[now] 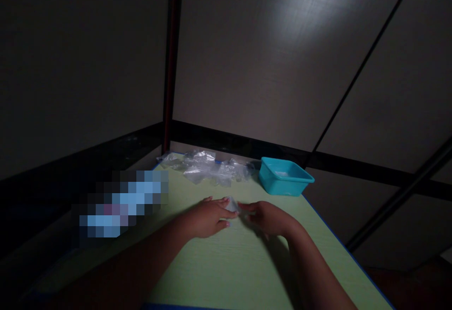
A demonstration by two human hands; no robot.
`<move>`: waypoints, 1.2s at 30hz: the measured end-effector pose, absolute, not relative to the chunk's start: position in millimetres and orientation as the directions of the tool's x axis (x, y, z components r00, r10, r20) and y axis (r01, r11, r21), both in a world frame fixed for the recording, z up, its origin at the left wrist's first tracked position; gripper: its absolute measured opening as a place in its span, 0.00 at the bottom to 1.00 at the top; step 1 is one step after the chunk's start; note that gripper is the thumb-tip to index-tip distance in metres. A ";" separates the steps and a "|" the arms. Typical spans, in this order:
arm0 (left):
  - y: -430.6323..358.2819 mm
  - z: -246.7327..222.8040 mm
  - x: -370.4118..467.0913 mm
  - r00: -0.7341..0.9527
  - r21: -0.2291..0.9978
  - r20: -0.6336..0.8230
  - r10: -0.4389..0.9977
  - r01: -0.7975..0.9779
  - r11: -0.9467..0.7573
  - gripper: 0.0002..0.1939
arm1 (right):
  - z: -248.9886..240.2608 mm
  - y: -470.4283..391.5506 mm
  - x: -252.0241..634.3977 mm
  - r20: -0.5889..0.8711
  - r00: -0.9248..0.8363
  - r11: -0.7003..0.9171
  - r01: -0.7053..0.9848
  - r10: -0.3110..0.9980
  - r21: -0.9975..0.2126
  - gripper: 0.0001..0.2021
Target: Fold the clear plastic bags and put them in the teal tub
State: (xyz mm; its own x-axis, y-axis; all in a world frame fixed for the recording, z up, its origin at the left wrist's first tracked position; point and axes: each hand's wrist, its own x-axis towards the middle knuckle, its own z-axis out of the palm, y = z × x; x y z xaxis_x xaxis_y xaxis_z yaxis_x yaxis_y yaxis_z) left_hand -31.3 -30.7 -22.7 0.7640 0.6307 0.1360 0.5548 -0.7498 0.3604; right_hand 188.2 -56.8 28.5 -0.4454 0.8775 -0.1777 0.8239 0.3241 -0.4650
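Note:
A small whitish sheet [232, 205], perhaps paper or thin plastic, lies on the pale green table between my hands. My left hand [211, 216] rests flat with its fingers spread, the fingertips touching the sheet's left side and lower edge. From the other side, my right hand [265, 216] reaches in with its index finger stretched to the sheet's right edge. Its thumb shows a little apart from that finger, and the other fingers are partly hidden beneath the palm. Whether the sheet is folded cannot be made out.
Crumpled clear plastic bags [212, 167] lie along the table's far edge. A turquoise plastic basin [285, 178] stands at the far right edge. The green table [219, 267] has a blue rim. Panelled walls close in behind and left. A blurred-out patch [130, 201] covers the left edge.

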 end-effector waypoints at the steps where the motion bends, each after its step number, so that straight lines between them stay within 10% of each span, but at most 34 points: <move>1: -30.6 -22.9 -31.2 0.763 0.360 0.135 0.632 0.557 -0.749 0.21 | 27.5 -57.1 187.9 -0.237 -0.428 0.291 0.843 0.872 -0.452 0.20; 11: -31.2 -21.4 -31.0 0.767 0.358 0.119 0.631 0.560 -0.747 0.21 | 29.6 -59.3 186.4 -0.304 -0.441 0.319 0.870 0.844 -0.376 0.17; 17: -31.1 -23.6 -32.0 0.760 0.358 0.109 0.640 0.571 -0.739 0.21 | 20.3 -50.6 178.1 0.219 -0.467 0.515 0.780 0.857 -0.355 0.20; 24: -31.5 -23.5 -33.5 0.758 0.302 0.080 0.648 0.601 -0.740 0.18 | -14.3 -38.2 176.6 -0.065 -0.528 0.452 0.778 0.847 -0.436 0.28; 36: -31.7 -24.0 -33.8 0.741 0.329 0.070 0.668 0.615 -0.717 0.21 | -17.8 -35.3 160.2 -0.007 -0.447 0.425 0.854 0.894 -0.300 0.25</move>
